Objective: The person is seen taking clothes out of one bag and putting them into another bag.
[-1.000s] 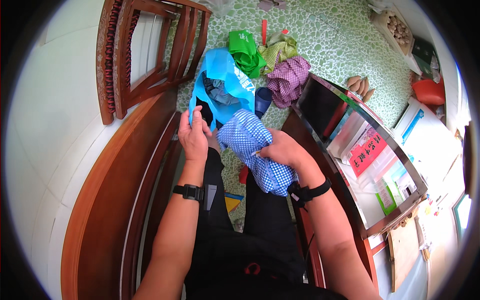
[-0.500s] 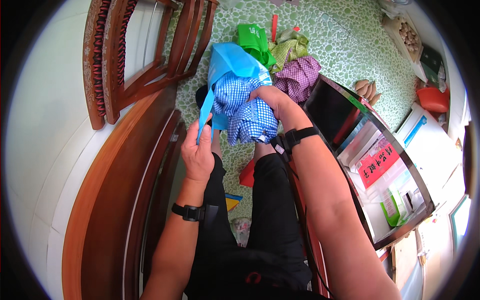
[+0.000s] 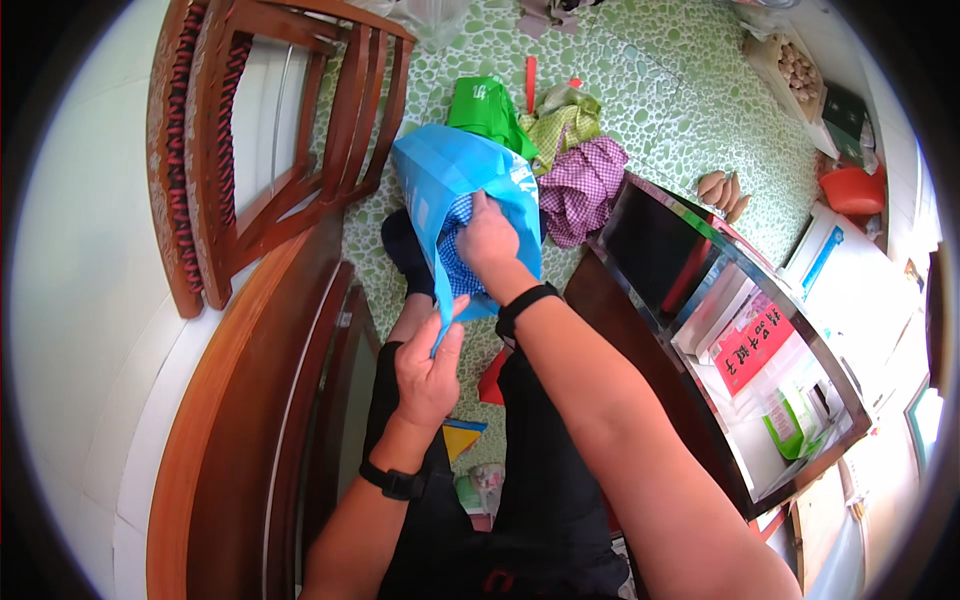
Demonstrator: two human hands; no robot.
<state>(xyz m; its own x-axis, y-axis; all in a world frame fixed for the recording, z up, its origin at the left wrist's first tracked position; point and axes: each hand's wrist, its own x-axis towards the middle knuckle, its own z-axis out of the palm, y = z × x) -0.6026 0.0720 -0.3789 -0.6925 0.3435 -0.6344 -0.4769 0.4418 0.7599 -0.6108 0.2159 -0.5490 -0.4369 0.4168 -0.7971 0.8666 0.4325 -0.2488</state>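
Observation:
A light blue shopping bag (image 3: 450,155) lies tilted between my legs, its mouth toward me. My left hand (image 3: 428,372) pinches the near edge of its opening between thumb and fingers. Inside the mouth my right hand (image 3: 488,240) is closed on a blue-and-white checked cloth (image 3: 455,250), pressed into the bag. Part of that cloth and some fingertips are hidden by the hand and the bag wall. Beyond the bag are a green bag (image 3: 485,115), a yellow-green checked cloth (image 3: 560,125) and a purple checked cloth (image 3: 582,190) on the floor.
A wooden chair (image 3: 350,120) and a long brown wooden furniture edge (image 3: 225,430) bound the left. On the right stands a glass-topped cabinet (image 3: 740,330), with brown tubers (image 3: 725,192) and a red basin (image 3: 853,190) beyond. My legs flank a yellow-and-blue packet (image 3: 462,437).
My right hand has pushed the checked cloth from the bag's mouth deeper inside. My left hand has moved right and nearer with the bag's edge, and the view has shifted slightly.

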